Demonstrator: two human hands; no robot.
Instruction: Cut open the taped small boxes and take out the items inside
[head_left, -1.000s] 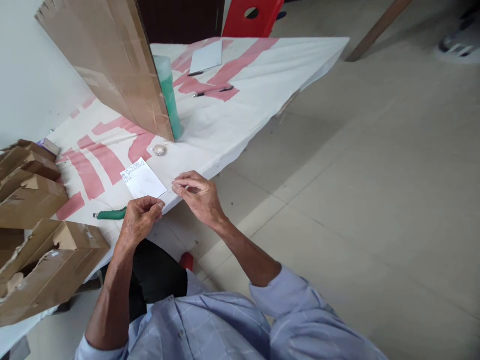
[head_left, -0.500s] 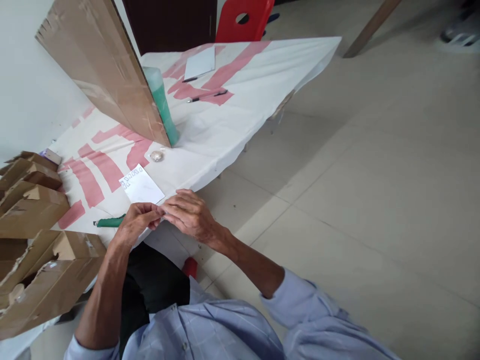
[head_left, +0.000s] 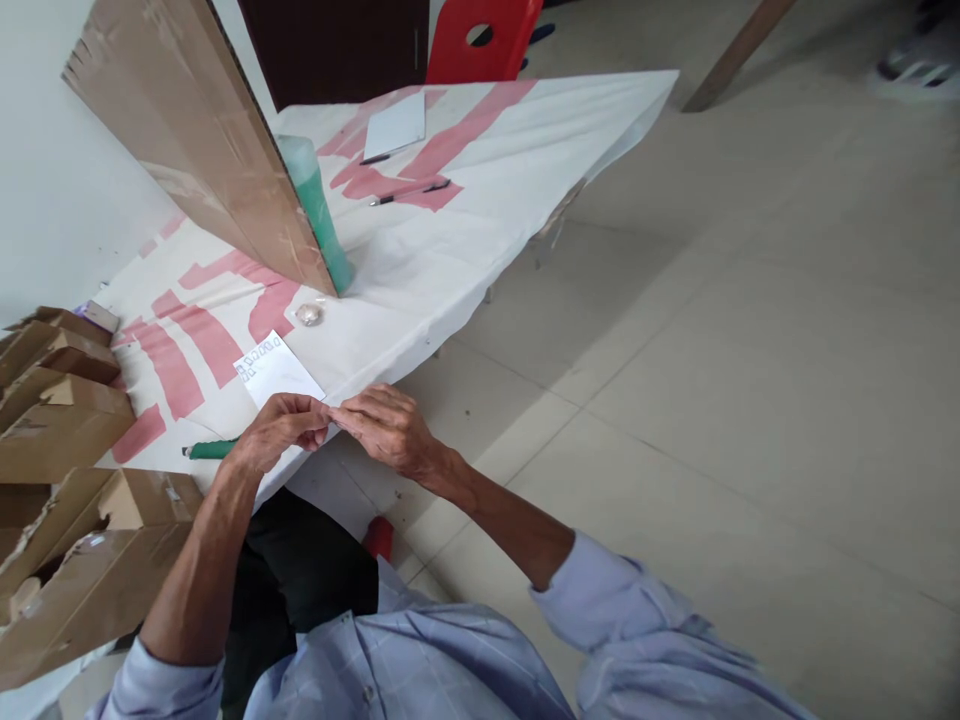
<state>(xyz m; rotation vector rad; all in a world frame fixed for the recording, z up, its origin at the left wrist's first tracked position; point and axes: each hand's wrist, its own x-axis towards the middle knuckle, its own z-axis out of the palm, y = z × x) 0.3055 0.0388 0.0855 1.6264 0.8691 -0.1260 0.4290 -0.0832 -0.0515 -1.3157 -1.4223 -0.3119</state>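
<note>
My left hand (head_left: 286, 428) and my right hand (head_left: 386, 427) meet fingertip to fingertip at the near edge of the cloth-covered table (head_left: 405, 300). Both are closed in a pinch, and whatever lies between the fingers is too small to make out. Just beyond them lies a white paper (head_left: 281, 375) with a row of small drawn box shapes along its upper edges. A green tool or pen-like thing (head_left: 210, 450) lies beside my left wrist, its right end hidden. A small round item in clear wrapping (head_left: 308, 314) rests past the paper.
A tall cardboard panel (head_left: 202, 150) leans up beside a green bottle (head_left: 324, 220). Torn cardboard boxes (head_left: 67, 420) stand at the left. Farther back are a pen (head_left: 409, 193), a white pad (head_left: 395, 125) and a red chair (head_left: 480, 40). Tiled floor (head_left: 712, 380) lies at right.
Both hands stay pinched together; the left has shifted slightly up and its wrist left, covering more of the green thing. The view has moved a little.
</note>
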